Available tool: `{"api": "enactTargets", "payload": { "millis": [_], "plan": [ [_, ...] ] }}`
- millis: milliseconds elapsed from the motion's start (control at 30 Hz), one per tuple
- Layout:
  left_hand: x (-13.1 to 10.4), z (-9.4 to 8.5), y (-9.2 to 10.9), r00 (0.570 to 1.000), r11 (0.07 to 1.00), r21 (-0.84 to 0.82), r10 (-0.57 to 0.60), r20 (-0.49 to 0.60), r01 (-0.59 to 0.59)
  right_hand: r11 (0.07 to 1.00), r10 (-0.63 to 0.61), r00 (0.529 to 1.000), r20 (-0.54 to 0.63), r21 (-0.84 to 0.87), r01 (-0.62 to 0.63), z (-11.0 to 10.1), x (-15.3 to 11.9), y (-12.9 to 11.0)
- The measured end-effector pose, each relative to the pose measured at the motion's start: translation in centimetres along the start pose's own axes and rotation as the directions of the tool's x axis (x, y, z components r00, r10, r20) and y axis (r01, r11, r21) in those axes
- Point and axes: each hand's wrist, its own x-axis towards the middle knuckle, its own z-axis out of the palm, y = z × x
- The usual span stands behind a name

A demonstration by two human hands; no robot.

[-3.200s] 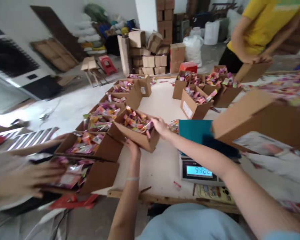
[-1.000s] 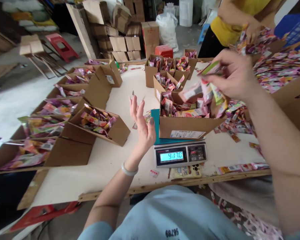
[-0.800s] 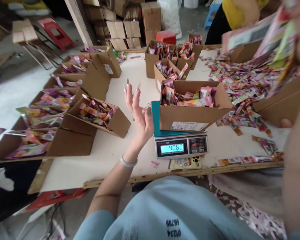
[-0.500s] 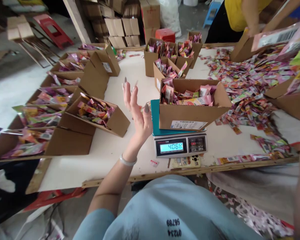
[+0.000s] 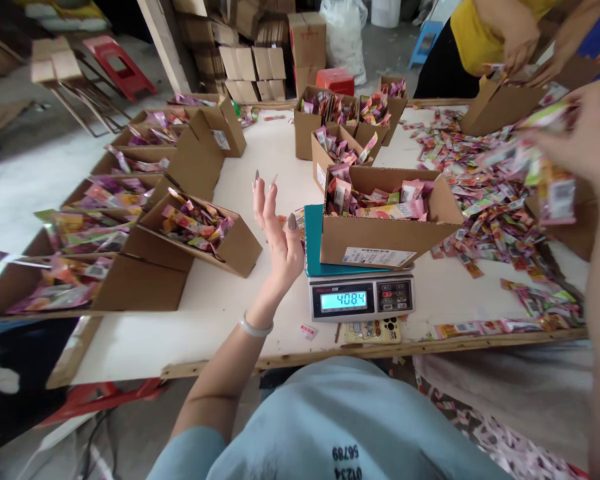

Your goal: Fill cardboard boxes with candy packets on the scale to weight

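My left hand is raised with its fingers stretched, holding nothing, just left of a digital scale. On the scale's teal plate rests a cardboard box filled with small pink and orange snack packets; the display reads 4084. My right hand, blurred at the right edge, grips several snack packets. They dangle over another cardboard box, which the hand and packets partly hide. Loose packets lie heaped beside it.
Packet-filled boxes line the table's left side, with one tilted box nearer me. More filled boxes stand at the back. A co-worker's hands work at a box. A phone lies below the scale.
My right hand has come into view at the right, and its packets have moved lower and leftward. The scale's number has changed. My left hand stays nearly still. The co-worker's hands have shifted.
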Motion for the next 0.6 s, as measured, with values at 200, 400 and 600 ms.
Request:
{"api": "enactTargets", "payload": {
  "millis": [200, 400, 600],
  "plan": [
    [-0.5, 1.2, -0.1, 0.999, 1.0, -0.014, -0.025, 0.022, 0.026, 0.834, -0.424, 0.901, 0.089, 0.426, 0.35, -2.6, -5.3, -13.1],
    [-0.7, 2.1, 0.5, 0.994, 1.0, -0.03, 0.009, 0.105, -0.006, 0.683, -0.681, 0.666, 0.303, 0.59, 0.43, -3.0, -8.4, -23.2],
    [-3.4, 1.9, -3.3, 0.955, 0.987, -0.126, -0.06, 0.289, 0.1, 0.947, -0.053, 0.975, -0.217, 0.297, 0.118, -4.9, -4.0, -14.6]
  ]
}}
